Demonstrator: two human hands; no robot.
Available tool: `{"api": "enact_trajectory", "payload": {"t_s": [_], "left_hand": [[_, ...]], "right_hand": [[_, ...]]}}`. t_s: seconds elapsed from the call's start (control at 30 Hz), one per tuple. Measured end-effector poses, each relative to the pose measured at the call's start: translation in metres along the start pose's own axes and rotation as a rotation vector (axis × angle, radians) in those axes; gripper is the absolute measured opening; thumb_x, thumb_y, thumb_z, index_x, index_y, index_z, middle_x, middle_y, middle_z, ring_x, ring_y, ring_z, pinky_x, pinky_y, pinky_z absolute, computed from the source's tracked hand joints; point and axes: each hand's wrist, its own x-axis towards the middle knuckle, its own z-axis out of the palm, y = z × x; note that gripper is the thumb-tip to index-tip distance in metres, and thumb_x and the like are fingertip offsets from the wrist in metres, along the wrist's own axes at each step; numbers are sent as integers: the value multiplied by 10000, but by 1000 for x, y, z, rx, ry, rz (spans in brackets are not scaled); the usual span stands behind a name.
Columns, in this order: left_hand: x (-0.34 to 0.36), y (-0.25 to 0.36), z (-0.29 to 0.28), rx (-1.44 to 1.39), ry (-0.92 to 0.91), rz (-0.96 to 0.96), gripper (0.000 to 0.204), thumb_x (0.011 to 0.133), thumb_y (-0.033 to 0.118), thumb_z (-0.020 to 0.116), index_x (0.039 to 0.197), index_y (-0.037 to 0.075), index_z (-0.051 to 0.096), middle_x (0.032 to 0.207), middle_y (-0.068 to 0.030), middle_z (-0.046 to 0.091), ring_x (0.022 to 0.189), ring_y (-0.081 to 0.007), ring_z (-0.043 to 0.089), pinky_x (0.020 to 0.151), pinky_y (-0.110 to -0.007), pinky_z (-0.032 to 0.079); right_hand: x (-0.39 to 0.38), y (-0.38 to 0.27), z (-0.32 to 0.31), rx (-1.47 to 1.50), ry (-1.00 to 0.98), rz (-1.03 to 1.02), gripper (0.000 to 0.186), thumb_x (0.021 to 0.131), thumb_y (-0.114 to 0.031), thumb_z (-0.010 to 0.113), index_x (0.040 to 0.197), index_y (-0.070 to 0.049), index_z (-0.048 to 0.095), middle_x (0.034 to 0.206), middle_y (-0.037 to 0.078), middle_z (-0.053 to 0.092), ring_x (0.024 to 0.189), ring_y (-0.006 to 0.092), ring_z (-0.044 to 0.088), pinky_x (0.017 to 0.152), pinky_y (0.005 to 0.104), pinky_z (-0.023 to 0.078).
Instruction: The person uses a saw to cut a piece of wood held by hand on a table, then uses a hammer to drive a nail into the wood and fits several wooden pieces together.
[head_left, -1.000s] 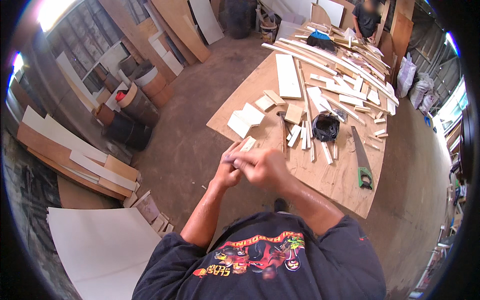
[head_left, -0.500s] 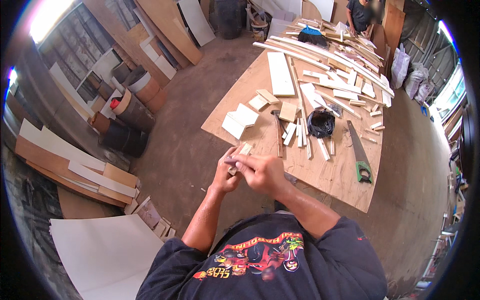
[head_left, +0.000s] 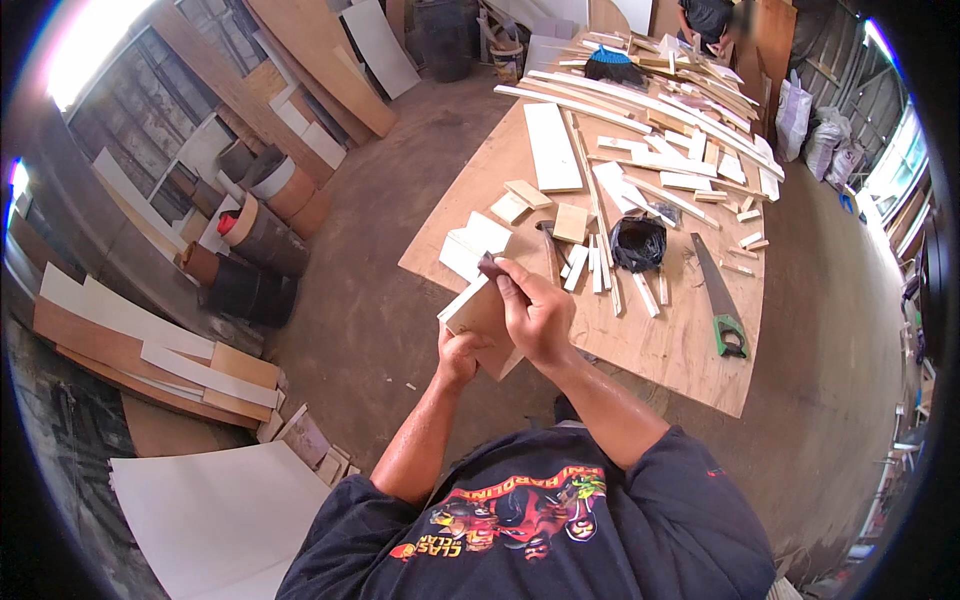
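A small wooden board (head_left: 488,322) is held up off the near left corner of the table, its broad face and pale edge showing. My left hand (head_left: 462,352) is closed around its lower left end. My right hand (head_left: 540,312) pinches a dark brown folded piece of sandpaper (head_left: 490,266) at the board's upper edge. Its palm side is hidden. Just beyond, a white-faced wooden piece (head_left: 474,243) lies on the plywood table (head_left: 655,345). A hammer (head_left: 548,240) rests to the right of it, near small wood blocks (head_left: 571,222).
On the table lie a handsaw (head_left: 715,290) with a green handle, a black plastic bag (head_left: 638,245), several wood strips and a blue-topped brush (head_left: 610,66). Another person (head_left: 706,22) stands at the far end. Boards (head_left: 160,345) and drums (head_left: 250,285) line the left side.
The wooden piece has been turned so its broad face shows. My right hand has moved slightly up and right with the sandpaper, now at the upper edge. The view has shifted a little.
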Motion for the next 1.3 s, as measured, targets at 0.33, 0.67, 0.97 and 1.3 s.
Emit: {"api": "enact_trajectory", "payload": {"t_s": [0.33, 0.67, 0.97, 1.3], "left_hand": [[19, -6, 0, 14, -213, -82, 696, 680, 57, 518, 1372, -7, 487, 1248, -161, 623, 1148, -309, 651, 977, -440, 563], [28, -6, -22, 267, -206, -123, 535, 783, -6, 515, 1318, 11, 524, 1230, -129, 635, 1117, -263, 660, 972, -414, 556], [36, 12, 0, 498, -264, 22, 328, 862, 29, 586, 1188, -1, 612, 1056, -50, 660, 990, -150, 613, 853, -318, 520], [38, 17, -2, 706, -377, 234, 680, 718, 39, 574, 1391, -52, 529, 1292, -194, 614, 1182, -311, 611, 1008, -382, 476]], "right_hand": [[-2, -2, -7, -130, -192, -169, 203, 940, -99, 672, 1112, -135, 772, 896, 130, 755, 740, 273, 737, 611, 340, 555], [25, -7, -20, -94, -278, 54, 200, 939, -140, 672, 1109, -123, 775, 865, 120, 748, 726, 280, 732, 634, 336, 556], [25, -23, -21, -61, -457, -66, 194, 920, -196, 691, 1085, -181, 792, 938, 68, 770, 795, 249, 744, 657, 327, 565], [46, -15, -28, -131, -477, 148, 206, 930, -160, 669, 1098, -150, 788, 985, 113, 764, 877, 265, 751, 742, 336, 581]]}}
